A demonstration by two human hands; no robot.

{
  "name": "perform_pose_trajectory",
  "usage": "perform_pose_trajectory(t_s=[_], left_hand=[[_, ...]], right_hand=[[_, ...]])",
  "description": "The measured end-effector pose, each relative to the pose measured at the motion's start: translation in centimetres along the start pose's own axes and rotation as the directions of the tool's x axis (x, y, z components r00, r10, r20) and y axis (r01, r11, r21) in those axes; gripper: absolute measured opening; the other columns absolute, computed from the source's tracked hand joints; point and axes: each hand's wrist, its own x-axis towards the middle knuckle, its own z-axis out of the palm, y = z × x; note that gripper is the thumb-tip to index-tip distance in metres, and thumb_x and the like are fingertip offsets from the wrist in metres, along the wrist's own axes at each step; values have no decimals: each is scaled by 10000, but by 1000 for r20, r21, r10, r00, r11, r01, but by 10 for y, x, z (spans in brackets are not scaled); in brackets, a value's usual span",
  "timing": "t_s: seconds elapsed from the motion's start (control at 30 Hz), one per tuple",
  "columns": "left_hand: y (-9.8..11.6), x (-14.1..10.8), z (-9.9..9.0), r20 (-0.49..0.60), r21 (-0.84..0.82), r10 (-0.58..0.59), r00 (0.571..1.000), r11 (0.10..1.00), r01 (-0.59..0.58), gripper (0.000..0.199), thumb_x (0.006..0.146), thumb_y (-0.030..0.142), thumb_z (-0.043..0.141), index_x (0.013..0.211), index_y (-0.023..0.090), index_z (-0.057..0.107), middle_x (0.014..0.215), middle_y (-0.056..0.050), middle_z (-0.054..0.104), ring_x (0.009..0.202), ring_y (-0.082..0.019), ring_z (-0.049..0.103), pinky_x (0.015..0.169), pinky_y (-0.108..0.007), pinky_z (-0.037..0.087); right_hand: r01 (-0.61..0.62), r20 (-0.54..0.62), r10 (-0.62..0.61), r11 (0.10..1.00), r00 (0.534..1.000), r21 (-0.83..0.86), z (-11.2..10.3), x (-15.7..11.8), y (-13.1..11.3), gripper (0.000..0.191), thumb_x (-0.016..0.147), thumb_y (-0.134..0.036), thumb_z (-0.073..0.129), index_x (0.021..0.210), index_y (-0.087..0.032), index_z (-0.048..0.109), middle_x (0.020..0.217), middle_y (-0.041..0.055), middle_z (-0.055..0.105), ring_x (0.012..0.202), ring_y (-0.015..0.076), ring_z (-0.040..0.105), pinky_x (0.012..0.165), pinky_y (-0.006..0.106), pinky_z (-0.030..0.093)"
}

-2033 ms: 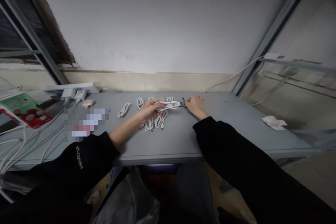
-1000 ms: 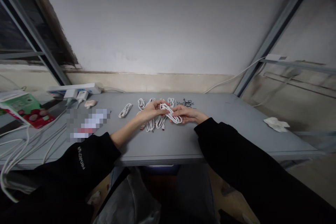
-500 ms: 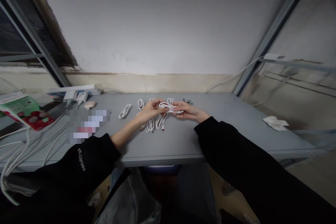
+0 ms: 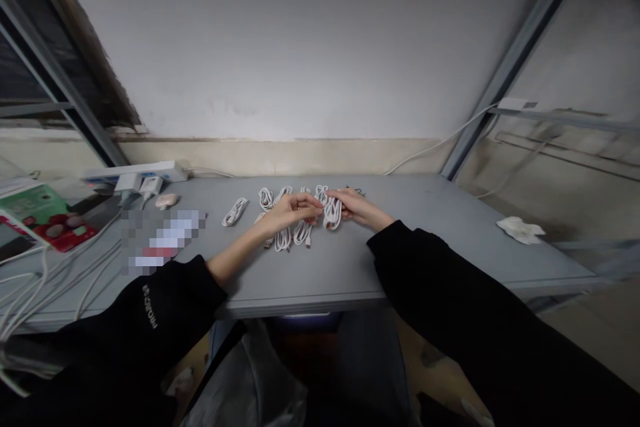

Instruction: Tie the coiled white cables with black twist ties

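A coiled white charging cable point(image 4: 332, 215) is gripped by my right hand point(image 4: 361, 207), its loops hanging down from the fingertips over the desk. My left hand point(image 4: 294, 211) is just left of this coil, with thumb and fingertips drawn together in a pinch. What is between them, if anything, is too small to make out. Beneath and around my left hand lie several more coiled white cables point(image 4: 283, 240), partly covered by it. One separate white coil point(image 4: 235, 212) rests farther left. Small dark ties point(image 4: 359, 193) lie behind my right hand.
A power strip point(image 4: 173, 171) with plugged-in chargers stands at the back left, near a pinkish case point(image 4: 167, 201). Loose white cords point(image 4: 95, 267) and a green and red box point(image 4: 47, 217) occupy the left side. A crumpled tissue point(image 4: 520, 230) lies at the right.
The coil that both hands held sideways now hangs upright from my right hand. My left fingers have shifted to its left side. The view has moved slightly.
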Motion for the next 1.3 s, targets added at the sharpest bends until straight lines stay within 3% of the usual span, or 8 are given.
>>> perform_pose_trajectory(t_s=[0.17,0.33,0.57,0.67,0.97,1.17,1.3], left_hand=[[1,1,-3,-96,55,38,995,998,-33,158,787,284,668,851,140,674,696,-14,663,596,-100,566,634,-260,449],[0,3,-3,-141,70,46,989,997,-37,162,767,304,657,800,146,665,644,-19,636,576,-110,532,574,-253,392],[2,2,-1,-181,108,61,982,993,-42,155,769,302,643,770,148,664,605,-13,604,571,-116,522,559,-253,388],[0,2,-3,-176,118,77,981,991,-56,154,778,298,638,762,146,661,587,-7,596,563,-114,526,556,-248,390],[-3,3,-4,-183,151,73,980,988,-46,179,771,328,632,771,151,659,576,3,583,555,-112,520,558,-243,381],[-1,6,-3,-233,157,15,972,987,22,123,778,256,599,726,153,641,573,-7,599,523,-101,513,542,-233,394],[0,6,-4,-259,164,1,966,986,43,105,779,208,579,709,150,633,549,3,591,501,-90,501,524,-219,395]], right_hand=[[121,97,-90,908,991,-401,8,-5,2,394,885,-410,565,591,-214,391,481,-63,334,437,77,281,415,225,219],[302,104,-313,694,944,-654,8,-6,3,275,888,-338,488,649,-205,456,593,-35,395,577,122,379,547,258,297],[237,158,-208,436,965,-868,8,-13,3,221,927,-369,420,897,-213,573,801,32,613,681,172,518,607,277,302],[225,156,-207,372,966,-900,11,-17,0,247,938,-403,422,975,-220,584,840,58,644,699,192,545,605,281,291],[195,112,-250,336,962,-921,13,-19,0,255,924,-450,467,1005,-215,525,817,59,629,688,197,540,594,281,282],[169,-1,-301,537,954,-827,7,-8,4,323,933,-467,420,744,-210,466,628,-20,481,579,132,437,563,259,270],[83,-102,-300,546,949,-833,5,-4,5,338,918,-418,426,658,-202,434,604,-19,463,581,127,421,565,256,259]])
